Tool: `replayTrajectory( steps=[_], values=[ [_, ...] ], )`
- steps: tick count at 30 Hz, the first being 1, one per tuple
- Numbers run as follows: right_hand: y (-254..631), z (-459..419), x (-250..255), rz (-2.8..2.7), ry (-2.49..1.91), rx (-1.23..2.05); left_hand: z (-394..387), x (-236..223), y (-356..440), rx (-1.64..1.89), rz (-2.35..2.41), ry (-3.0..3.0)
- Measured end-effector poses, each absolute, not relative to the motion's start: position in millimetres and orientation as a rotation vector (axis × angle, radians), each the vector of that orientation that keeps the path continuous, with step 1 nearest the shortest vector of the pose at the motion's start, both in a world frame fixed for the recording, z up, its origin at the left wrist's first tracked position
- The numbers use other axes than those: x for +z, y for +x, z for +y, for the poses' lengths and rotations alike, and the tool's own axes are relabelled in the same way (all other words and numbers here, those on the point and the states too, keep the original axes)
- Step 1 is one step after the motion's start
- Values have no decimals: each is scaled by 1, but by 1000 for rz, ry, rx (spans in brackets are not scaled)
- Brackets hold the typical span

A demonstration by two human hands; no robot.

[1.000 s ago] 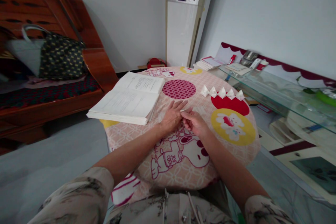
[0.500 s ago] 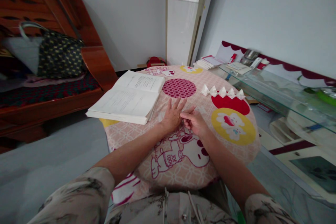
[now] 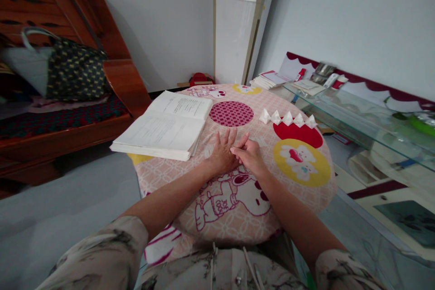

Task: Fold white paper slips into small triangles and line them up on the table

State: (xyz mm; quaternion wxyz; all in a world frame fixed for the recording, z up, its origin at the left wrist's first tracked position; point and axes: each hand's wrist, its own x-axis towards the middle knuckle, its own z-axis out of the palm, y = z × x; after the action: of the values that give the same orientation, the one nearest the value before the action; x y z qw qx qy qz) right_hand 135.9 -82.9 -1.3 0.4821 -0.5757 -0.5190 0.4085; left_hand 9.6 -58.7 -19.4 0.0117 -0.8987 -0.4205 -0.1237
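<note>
My left hand [image 3: 221, 153] lies flat on the patterned tablecloth [image 3: 238, 217] of a round table, fingers spread. My right hand [image 3: 250, 156] sits right beside it with its fingers curled, the index tip touching the left hand's fingers. No paper shows between the hands; anything under them is hidden. A row of several small folded white paper pieces [image 3: 287, 119] lies farther back on the cloth, to the right of my hands. An open book [image 3: 163, 127] rests on the table's left side, close to my left hand.
A wooden bench [image 3: 122, 77] with a dark dotted bag [image 3: 68, 70] stands at the left. At the right runs a glass shelf [image 3: 356, 113] with small items and a stack of booklets [image 3: 268, 80]. A tall white appliance [image 3: 234, 22] stands at the back wall.
A small white paper edge seen between my fingers one second ago is out of sight now. My right hand has slid closer against the left, whose fingers spread a little.
</note>
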Motion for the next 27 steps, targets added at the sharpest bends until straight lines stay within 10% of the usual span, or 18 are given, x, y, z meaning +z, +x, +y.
replayTrajectory(
  steps=[27],
  values=[
    [139,-83,-3,-1326,-1443,948,-52,-30,12,-410,-1225,-3007]
  ],
)
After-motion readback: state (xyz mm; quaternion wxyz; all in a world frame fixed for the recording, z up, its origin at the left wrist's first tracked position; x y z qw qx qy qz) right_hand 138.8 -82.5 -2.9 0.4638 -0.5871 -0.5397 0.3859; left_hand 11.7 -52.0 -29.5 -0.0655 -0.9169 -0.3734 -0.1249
